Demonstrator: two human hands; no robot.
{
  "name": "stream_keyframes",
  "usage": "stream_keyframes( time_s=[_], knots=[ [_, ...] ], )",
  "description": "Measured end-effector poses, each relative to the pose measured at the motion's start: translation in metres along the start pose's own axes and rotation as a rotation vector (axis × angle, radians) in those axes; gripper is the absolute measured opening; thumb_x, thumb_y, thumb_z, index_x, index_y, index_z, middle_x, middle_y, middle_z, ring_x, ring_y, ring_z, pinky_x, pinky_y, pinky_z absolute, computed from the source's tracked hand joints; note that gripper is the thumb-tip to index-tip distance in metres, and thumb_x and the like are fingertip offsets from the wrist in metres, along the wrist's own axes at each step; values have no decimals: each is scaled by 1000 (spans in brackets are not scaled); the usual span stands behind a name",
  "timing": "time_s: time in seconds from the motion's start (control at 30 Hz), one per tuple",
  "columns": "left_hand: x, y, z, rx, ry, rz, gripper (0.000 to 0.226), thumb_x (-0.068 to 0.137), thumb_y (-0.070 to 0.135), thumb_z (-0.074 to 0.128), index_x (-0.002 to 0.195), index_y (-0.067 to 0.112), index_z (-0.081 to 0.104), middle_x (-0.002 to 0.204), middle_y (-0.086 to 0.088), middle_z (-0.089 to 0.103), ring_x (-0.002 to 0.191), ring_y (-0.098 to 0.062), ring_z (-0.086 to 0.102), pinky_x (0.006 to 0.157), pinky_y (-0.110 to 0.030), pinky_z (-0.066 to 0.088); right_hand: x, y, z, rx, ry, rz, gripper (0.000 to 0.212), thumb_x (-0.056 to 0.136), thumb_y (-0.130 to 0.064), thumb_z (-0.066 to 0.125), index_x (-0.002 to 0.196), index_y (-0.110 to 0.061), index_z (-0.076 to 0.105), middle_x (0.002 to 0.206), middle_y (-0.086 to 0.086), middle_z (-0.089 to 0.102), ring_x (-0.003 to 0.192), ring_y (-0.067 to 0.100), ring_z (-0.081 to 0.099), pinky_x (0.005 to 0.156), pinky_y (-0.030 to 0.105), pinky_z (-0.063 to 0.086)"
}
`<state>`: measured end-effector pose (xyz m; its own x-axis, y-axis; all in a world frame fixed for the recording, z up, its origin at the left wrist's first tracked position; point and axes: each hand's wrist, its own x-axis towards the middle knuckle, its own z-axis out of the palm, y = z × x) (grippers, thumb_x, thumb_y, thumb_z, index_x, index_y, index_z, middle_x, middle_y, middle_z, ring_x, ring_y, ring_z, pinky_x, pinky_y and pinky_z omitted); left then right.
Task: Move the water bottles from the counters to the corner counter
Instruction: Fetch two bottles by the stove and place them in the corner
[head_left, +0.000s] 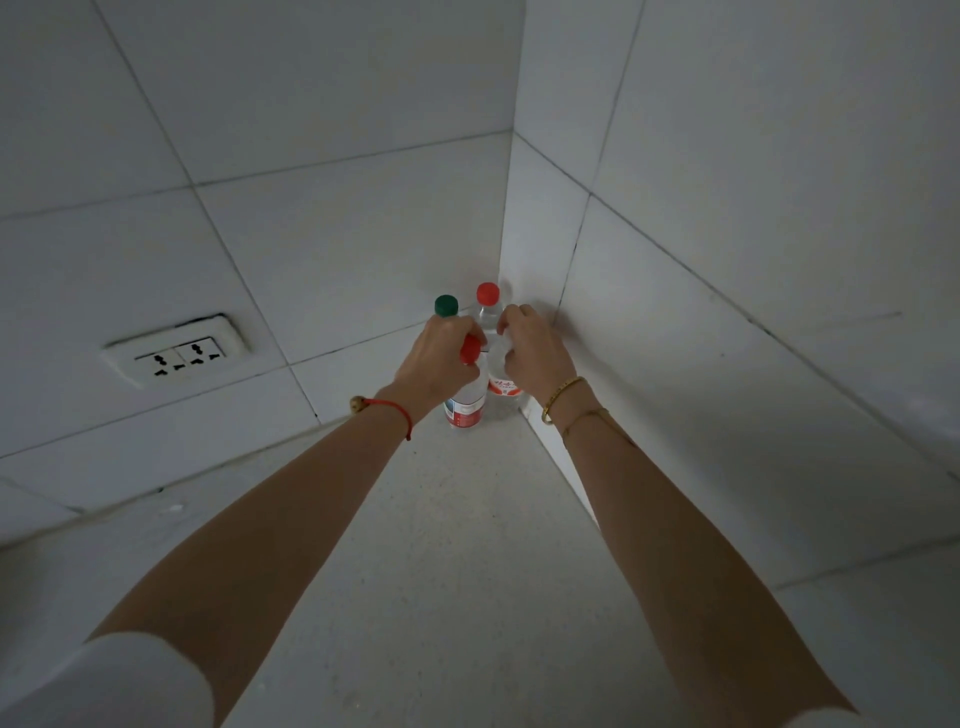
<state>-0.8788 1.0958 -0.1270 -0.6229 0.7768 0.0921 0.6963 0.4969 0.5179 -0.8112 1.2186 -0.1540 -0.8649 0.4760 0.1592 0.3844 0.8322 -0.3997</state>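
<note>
Where white walls meet, left hand (435, 358) wraps red-cap bottle (467, 395); right hand (530, 351), at its 3 o'clock, grips other bottle (501, 371); green-cap bottle (446, 305) at 12.

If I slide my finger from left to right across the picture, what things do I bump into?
Wall socket → red string bracelet → green bottle cap → red bottle cap → right hand → gold bracelets. The left hand and the bottles it covers overlap too much to place.
</note>
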Motion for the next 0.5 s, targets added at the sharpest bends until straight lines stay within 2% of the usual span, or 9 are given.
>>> stream_keyframes(
  time_s=[0.07,0.2,0.33,0.43,0.5],
  knots=[
    [3,-4,2,5,-21,-8,30,77,-4,67,106,6,64,106,-9,66,89,-15,54,80,-17,36,3,1,3,-10,-3,6,34,77,11,57,106,-6,53,108,13,56,85,26,58,71,25,44],
    [8,-9,6,-2,-9,-14,29,79,-2,66,107,7,64,107,-10,66,95,-20,60,80,-18,38,6,2,5,-45,19,0,38,76,10,60,109,-7,52,108,12,57,85,26,60,77,32,54],
    [8,-10,10,-8,4,-8,26,86,4,63,111,8,62,112,-12,64,99,-23,61,87,-22,43,2,2,7,-65,41,4,41,80,5,62,117,-7,51,111,12,58,87,26,61,79,31,54],
    [6,-12,10,-1,0,-19,32,86,6,64,117,11,58,118,-13,60,104,-25,59,94,-29,46,0,2,7,-72,47,14,42,82,3,60,121,-8,51,116,12,58,93,25,61,83,31,54],
    [3,-15,10,-4,-12,-14,39,85,9,65,123,11,55,122,-11,58,110,-24,56,97,-29,42,-2,1,5,-57,50,23,41,84,0,59,124,-8,51,121,12,58,100,26,61,87,31,54]
  ],
)
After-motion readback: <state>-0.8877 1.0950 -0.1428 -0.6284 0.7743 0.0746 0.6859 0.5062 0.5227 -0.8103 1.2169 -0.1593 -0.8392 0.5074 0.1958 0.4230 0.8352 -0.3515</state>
